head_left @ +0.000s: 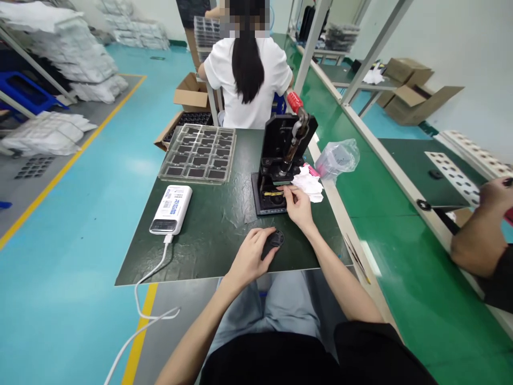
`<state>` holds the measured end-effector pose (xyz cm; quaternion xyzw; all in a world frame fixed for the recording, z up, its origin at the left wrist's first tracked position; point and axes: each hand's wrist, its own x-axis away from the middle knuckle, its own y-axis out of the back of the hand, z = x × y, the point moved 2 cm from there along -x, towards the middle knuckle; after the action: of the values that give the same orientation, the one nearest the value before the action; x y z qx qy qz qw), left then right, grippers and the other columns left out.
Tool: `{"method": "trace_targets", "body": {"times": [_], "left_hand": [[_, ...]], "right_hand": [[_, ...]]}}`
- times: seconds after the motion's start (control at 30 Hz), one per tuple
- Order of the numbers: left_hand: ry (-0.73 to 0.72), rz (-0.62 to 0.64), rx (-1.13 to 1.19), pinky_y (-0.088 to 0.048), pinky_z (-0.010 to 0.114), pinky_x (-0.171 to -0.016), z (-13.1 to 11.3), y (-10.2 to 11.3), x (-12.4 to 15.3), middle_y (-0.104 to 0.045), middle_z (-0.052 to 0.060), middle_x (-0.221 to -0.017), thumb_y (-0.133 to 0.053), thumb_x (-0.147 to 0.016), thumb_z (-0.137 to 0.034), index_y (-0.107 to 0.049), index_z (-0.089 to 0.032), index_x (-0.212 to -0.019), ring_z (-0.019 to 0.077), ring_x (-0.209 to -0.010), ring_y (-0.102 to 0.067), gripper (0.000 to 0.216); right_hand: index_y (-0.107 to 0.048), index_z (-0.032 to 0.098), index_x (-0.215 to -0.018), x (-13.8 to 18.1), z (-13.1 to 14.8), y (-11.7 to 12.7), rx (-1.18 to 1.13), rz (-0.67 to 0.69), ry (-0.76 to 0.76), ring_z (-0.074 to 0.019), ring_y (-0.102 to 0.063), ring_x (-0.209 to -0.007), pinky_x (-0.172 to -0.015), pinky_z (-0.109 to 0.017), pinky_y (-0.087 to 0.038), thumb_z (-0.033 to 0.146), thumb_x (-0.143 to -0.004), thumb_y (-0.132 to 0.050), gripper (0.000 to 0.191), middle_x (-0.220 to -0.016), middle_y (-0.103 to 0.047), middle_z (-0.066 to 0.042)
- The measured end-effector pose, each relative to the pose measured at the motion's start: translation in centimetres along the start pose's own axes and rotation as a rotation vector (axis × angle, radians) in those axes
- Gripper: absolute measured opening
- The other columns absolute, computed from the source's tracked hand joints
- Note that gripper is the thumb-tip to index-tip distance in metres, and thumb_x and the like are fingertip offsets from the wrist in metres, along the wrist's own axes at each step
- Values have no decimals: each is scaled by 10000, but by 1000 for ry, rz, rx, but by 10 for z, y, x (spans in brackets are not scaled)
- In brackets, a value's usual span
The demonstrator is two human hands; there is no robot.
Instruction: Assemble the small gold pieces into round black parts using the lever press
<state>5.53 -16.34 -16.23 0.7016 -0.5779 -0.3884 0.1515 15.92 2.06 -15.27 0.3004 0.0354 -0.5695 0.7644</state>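
Note:
My left hand grips a small black oval part on the dark green mat, near its front edge. My right hand reaches into the base of a black hand press; its fingertips touch a small piece with a yellow strip seated in the fixture. The press has a red-tipped lever raised at its top. A crumpled white and pink cloth lies just right of the press.
A clear tray of several black parts sits at the mat's back left. A white power bank with a cable lies front left. A plastic bag is right of the press. One person sits ahead; another person's arm rests at right.

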Motion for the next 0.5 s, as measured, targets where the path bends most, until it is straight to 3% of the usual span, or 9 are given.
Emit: {"method": "trace_targets", "body": {"times": [0.17, 0.27, 0.37, 0.5], "left_hand": [[37, 4, 10, -582, 463, -1007, 4, 1, -1, -725, 102, -1252, -666, -973, -259, -545, -217, -1374, 268, -1171, -650, 421], [48, 17, 9, -583, 459, -999, 3, -1, -2, -725, 94, -1257, -685, -962, -261, -545, -222, -1373, 269, -1168, -641, 436], [50, 17, 5, -581, 453, -993, 2, -1, -2, -728, 93, -1240, -697, -961, -274, -550, -211, -1353, 267, -1156, -636, 423], [52, 36, -10, -570, 472, -1006, 0, 0, -2, -712, 102, -1282, -714, -958, -315, -532, -203, -1377, 281, -1161, -621, 470]], "right_hand": [[-754, 192, -868, -4, 3, -1, 101, 62, 86, -231, -680, -894, -806, -360, -535, 510, -1029, -472, 454, -940, -779, -116], [-687, 206, -756, -3, 7, 6, 72, -22, 54, -231, -704, -903, -862, -374, -550, 515, -1032, -457, 473, -909, -778, -116], [-692, 197, -786, 11, 14, 24, -5, -134, -30, -221, -715, -893, -875, -368, -564, 545, -1021, -499, 462, -916, -780, -112], [-766, 186, -972, 52, 25, 47, -139, 45, -168, -180, -693, -779, -745, -325, -582, 561, -969, -621, 402, -992, -788, -100]]}}
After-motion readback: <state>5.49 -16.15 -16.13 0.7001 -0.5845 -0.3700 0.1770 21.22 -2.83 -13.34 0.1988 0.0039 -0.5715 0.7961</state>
